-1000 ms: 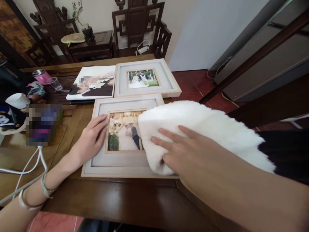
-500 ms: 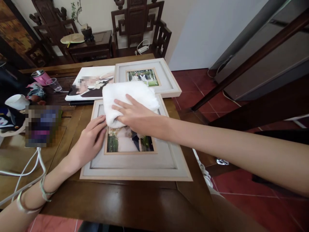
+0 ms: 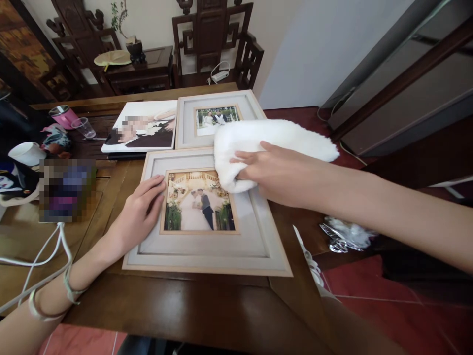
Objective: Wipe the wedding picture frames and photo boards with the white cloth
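1. Dark wood table (image 3: 192, 305), carrying everything; near edge bare, clutter along left edge.
2. Near picture frame (image 3: 207, 246), flat by near right corner of table, wedding photo face up, lying flat so the glass can be rubbed.
3. Second frame (image 3: 186, 123) and unframed print (image 3: 142, 128) farther back, side by side, touching the near frame's far edge.
4. White fluffy cloth (image 3: 266, 138), bunched over near frame's far right corner, tail hanging past right table edge.
5. Right hand (image 3: 273, 170) pressing on cloth, fingers loosely curled over its bunched end, holding it down on the frame.
6. Left hand (image 3: 138, 217) open, flat, palm down on frame's left border, gripping nothing; probably steadying it against sliding.
7. Pink cup (image 3: 62, 117), clear glass (image 3: 84, 128), white cable (image 3: 55, 251) at left edge.
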{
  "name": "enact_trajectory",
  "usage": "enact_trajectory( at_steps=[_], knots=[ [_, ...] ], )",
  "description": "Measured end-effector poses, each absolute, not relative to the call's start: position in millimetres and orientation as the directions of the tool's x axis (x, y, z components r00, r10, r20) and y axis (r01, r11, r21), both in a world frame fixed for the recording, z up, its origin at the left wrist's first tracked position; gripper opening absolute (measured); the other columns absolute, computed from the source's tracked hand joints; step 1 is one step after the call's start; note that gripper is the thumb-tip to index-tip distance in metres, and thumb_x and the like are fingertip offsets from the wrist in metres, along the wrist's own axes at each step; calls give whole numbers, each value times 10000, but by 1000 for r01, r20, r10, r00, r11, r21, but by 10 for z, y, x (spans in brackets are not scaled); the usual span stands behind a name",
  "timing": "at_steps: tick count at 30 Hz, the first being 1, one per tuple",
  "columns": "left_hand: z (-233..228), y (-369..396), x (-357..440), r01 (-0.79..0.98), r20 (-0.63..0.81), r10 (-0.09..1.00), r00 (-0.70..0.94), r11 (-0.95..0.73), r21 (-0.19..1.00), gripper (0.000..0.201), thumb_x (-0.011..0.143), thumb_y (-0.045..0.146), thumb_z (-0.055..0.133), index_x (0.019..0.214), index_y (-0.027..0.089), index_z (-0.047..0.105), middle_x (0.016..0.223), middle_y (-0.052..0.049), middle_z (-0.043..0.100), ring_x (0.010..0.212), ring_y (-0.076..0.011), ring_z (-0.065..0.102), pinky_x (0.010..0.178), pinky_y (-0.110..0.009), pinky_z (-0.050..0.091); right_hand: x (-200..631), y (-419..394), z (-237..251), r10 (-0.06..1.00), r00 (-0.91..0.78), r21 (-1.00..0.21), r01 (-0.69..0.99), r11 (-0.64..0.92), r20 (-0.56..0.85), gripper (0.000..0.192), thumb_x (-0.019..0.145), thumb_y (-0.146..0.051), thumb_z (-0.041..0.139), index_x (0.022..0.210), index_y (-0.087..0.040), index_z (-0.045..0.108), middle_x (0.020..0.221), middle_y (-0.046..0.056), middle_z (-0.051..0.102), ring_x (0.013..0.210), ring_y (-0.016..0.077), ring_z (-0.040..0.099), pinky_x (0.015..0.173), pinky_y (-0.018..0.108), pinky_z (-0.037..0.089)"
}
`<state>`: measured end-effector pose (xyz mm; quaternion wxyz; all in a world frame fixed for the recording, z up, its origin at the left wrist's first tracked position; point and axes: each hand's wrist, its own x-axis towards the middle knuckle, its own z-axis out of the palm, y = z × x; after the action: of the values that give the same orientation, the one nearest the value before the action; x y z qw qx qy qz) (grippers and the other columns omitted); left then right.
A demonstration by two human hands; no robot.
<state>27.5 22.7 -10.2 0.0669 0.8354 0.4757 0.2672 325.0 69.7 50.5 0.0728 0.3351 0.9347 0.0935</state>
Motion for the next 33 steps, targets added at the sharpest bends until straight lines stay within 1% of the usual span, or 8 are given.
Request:
enact_trajectory(
  at_steps=[4,9,12,15,19,24,28,33],
  knots=[
    [-104,227,288,766,392,835,387,-527,367,322,972,256,470,1172,86,655,1331,-182,615,1272,-265,568,1103,-458,451,3245,463,543,650,-745,176,626,759,-150,318,667,34,521,827,-160,714,1088,158,692,1117,289,602,908,434,446],
    [-94,227,298,772,374,844,386,-517,370,316,973,259,468,1166,92,654,1343,-172,610,1280,-258,560,1109,-455,446,3138,25,479,660,-713,59,668,742,-237,227,594,-67,653,755,-205,736,1110,159,705,1067,366,621,887,494,472],
    [-91,228,302,773,366,845,389,-516,370,314,971,257,473,1160,86,655,1344,-175,607,1283,-261,557,1115,-444,440,3130,-320,398,673,-730,7,678,735,-119,197,678,-99,610,688,-243,744,1160,128,714,1081,356,631,949,493,449],
    [-96,229,301,769,369,842,394,-522,370,311,972,252,471,1160,84,652,1348,-179,602,1287,-259,554,1120,-437,436,3101,-596,340,620,-784,-41,620,784,12,245,777,-161,549,809,-246,777,1207,107,704,1143,304,621,1002,440,448],
    [-104,230,290,768,374,834,405,-532,356,312,973,251,468,1167,82,645,1350,-186,597,1292,-262,549,1119,-444,437,2992,-634,343,593,-804,-91,594,800,-35,221,771,-269,574,810,-220,786,1230,149,685,1136,339,633,972,482,488],
    [-112,233,266,763,380,821,426,-551,337,310,975,253,460,1179,99,636,1350,-185,593,1304,-268,537,1111,-463,444,3005,-212,429,649,-743,-13,660,752,-164,367,721,-102,593,1048,-156,751,1401,183,554,1318,341,490,1068,521,402],
    [-113,228,258,753,386,815,433,-562,342,304,976,246,453,1174,106,637,1345,-189,595,1302,-269,540,1111,-465,444,3087,213,390,706,-701,110,698,708,-94,380,762,-26,558,1102,-86,715,1474,238,445,1400,375,365,1092,576,347],
    [-98,223,267,761,365,831,420,-542,357,307,978,265,445,1192,146,631,1357,-160,592,1308,-270,533,1109,-487,443,3022,483,341,752,-658,265,720,641,-30,413,807,36,487,1170,-27,674,1486,301,386,1399,426,336,1061,612,357]
  ],
)
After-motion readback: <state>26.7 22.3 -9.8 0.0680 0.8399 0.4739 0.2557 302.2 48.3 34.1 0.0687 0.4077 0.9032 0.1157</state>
